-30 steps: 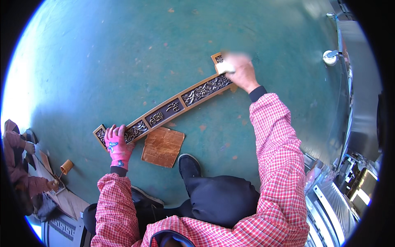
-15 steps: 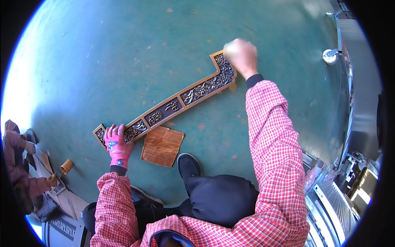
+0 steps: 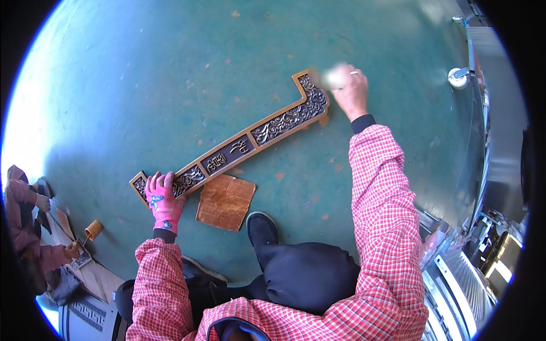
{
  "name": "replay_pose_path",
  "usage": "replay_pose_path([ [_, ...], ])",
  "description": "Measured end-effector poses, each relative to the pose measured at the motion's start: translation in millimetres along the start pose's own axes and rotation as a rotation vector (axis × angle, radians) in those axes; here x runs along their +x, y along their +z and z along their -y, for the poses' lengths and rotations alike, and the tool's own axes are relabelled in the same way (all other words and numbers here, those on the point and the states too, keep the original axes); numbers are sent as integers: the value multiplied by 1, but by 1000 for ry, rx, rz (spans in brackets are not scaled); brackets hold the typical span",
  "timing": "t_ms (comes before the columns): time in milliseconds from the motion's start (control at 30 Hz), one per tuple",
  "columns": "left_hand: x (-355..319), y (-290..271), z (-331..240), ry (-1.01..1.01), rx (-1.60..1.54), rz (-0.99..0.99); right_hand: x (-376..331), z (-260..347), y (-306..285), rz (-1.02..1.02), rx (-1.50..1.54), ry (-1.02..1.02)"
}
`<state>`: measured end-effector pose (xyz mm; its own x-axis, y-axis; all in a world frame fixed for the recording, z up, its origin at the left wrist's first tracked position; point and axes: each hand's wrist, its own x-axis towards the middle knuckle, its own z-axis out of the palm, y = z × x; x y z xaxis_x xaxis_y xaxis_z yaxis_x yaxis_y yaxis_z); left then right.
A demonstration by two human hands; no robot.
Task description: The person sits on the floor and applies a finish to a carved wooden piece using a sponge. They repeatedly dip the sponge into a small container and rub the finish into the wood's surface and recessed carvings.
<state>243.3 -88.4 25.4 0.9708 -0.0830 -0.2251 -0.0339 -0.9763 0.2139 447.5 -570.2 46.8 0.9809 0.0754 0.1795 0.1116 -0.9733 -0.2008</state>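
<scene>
Gold-edged carved panel (image 3: pixel 239 145) lies flat on the green floor (image 3: pixel 142 85), running diagonally from lower left to upper right. Left hand (image 3: pixel 163 200), in a pink glove, presses flat with fingers spread on the panel's lower-left end. Right hand (image 3: pixel 348 90), blurred, rests at the hooked upper-right end; its finger state cannot be told. Brown sheet (image 3: pixel 226 202) lies just below the panel, near a black shoe (image 3: pixel 261 228).
</scene>
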Motion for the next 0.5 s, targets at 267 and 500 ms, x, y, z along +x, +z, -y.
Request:
replay_pose_path([
  [267,0,-2,1,-3,3,-2,-6,-4,2,-68,39,154],
  [500,1,1,2,4,2,-12,-1,-21,0,-51,-5,101],
])
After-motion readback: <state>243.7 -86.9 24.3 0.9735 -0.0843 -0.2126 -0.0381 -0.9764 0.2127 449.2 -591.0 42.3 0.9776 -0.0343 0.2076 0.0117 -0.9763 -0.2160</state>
